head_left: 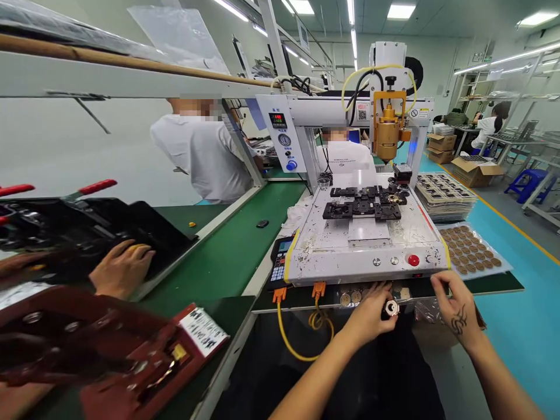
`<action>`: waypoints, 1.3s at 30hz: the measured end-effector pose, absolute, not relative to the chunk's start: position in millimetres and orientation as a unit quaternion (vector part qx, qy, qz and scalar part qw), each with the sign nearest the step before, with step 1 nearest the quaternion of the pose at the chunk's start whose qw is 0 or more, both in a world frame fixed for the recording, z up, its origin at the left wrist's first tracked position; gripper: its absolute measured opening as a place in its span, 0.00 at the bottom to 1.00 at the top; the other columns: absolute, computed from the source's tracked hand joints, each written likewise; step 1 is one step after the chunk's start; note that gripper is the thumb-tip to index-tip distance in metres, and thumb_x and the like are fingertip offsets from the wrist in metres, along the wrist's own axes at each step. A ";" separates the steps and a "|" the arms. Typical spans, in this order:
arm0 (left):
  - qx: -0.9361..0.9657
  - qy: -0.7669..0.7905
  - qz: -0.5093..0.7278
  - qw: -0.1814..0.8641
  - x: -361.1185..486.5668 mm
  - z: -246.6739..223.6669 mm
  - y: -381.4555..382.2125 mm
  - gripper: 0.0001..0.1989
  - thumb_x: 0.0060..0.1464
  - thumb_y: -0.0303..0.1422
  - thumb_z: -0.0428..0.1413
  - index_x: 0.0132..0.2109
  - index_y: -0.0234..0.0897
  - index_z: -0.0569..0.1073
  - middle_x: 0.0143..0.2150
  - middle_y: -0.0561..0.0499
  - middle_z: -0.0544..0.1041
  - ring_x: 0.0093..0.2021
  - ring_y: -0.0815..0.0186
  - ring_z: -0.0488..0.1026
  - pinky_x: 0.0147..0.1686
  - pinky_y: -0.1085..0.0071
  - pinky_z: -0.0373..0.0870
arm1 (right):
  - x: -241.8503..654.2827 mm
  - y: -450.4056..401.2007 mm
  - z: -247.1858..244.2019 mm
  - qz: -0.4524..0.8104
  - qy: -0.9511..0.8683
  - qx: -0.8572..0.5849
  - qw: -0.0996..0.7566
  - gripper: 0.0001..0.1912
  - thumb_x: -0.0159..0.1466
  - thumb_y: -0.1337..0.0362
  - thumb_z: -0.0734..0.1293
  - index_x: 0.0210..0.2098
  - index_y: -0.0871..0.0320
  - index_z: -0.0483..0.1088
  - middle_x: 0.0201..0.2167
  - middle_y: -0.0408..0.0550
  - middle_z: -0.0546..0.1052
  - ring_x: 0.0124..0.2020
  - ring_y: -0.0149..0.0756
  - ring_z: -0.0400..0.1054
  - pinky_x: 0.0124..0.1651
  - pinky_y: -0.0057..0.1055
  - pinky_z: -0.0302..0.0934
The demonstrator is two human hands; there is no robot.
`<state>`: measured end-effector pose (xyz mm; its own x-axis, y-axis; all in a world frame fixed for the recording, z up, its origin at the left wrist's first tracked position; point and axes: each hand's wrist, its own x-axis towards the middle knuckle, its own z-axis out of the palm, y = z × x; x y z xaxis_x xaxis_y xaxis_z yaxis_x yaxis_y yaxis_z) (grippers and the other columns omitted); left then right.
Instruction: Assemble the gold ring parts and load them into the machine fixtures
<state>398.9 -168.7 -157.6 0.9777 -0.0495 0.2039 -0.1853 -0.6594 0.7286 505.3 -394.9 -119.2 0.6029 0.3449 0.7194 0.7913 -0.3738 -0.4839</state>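
Observation:
At the front edge of the white machine (332,265), my left hand (373,309) is closed on a small round metal part (391,308) with a ring-shaped top. My right hand (457,309) is to its right, just below the machine's front right corner, fingers bent and thumb near the index finger; whatever is between them is too small to make out. On the machine bed lies a black fixture (365,204), with a gold ring-shaped piece at its right side. A gold dispensing head (388,137) hangs above and behind it.
A sheet of brown discs (470,248) and stacked trays (446,195) stand right of the machine. At left are a keypad controller (281,262), yellow cables (284,338), a green belt (231,251), a red clamp device (144,361) and another person's hand (120,271).

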 end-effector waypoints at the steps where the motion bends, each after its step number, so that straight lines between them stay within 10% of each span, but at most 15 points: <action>1: 0.908 -0.075 0.076 0.406 393.0 -160.2 -164.5 0.18 0.48 0.24 0.66 0.47 0.37 0.75 0.69 0.36 0.73 0.72 0.44 0.66 0.74 0.45 0.57 | 494.8 -394.9 -125.7 -0.229 -0.384 -0.788 0.423 0.06 0.77 0.62 0.63 0.45 0.53 0.73 0.38 0.49 0.80 0.40 0.42 0.76 0.46 0.37 0.70; 18: 0.914 -0.100 0.044 0.391 375.5 -154.9 -157.3 0.24 0.49 0.23 0.65 0.54 0.38 0.75 0.72 0.37 0.70 0.75 0.48 0.61 0.77 0.47 0.53 | 514.9 -356.5 -175.5 -0.083 -0.586 -0.764 0.257 0.09 0.75 0.65 0.65 0.49 0.57 0.78 0.41 0.53 0.79 0.42 0.45 0.71 0.47 0.41 0.70; 39: 0.902 -0.087 0.027 0.421 382.9 -152.0 -149.8 0.21 0.49 0.23 0.65 0.51 0.40 0.76 0.71 0.40 0.71 0.74 0.47 0.64 0.75 0.48 0.58 | 460.3 -393.8 -205.2 -0.178 -0.553 -0.724 0.373 0.15 0.73 0.73 0.63 0.51 0.53 0.77 0.39 0.53 0.83 0.37 0.43 0.78 0.42 0.41 0.75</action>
<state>382.9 -149.8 -152.0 0.9834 -0.1341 0.1218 -0.1795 -0.6303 0.7553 460.3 -393.8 -205.2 0.3259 0.6678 0.6692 0.9327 -0.1113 -0.3431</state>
